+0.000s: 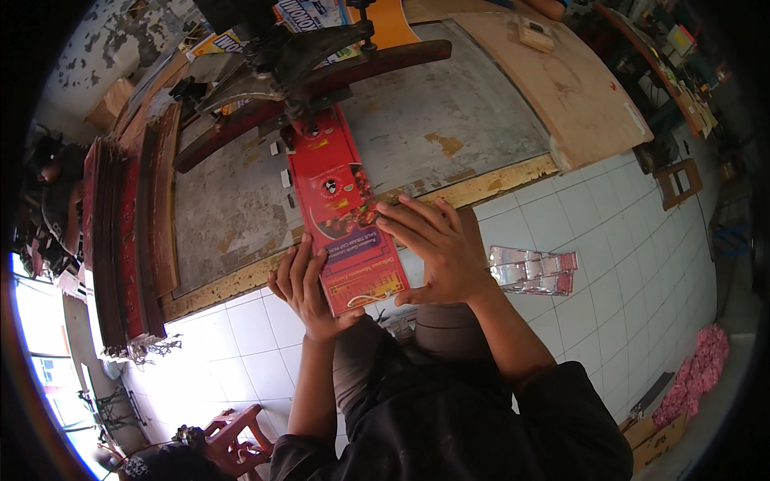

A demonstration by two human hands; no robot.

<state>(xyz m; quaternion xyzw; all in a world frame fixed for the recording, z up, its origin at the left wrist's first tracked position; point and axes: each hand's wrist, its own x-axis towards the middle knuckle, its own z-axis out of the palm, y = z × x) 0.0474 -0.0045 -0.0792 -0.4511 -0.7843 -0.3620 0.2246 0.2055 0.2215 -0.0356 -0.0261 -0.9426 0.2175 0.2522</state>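
A long red printed cardboard strip (333,188), perhaps a stack of them, lies on the worn grey table with its near end over the edge. A white looped string (367,298) shows at that near end. My left hand (303,293) rests along the strip's left edge, fingers spread and pointing away from me. Against the right edge is my right hand (433,252), its fingers stretched out and its thumb by the near corner. Neither hand wraps round the strip. The dark metal head of a press (293,72) covers the strip's far end.
Stacked red and brown boards (132,224) stand at the left of the table (449,104). A wooden board (561,88) with a small block (536,36) lies at the right. Printed packets (533,271) lie on the tiled floor. A red stool (237,441) stands at lower left.
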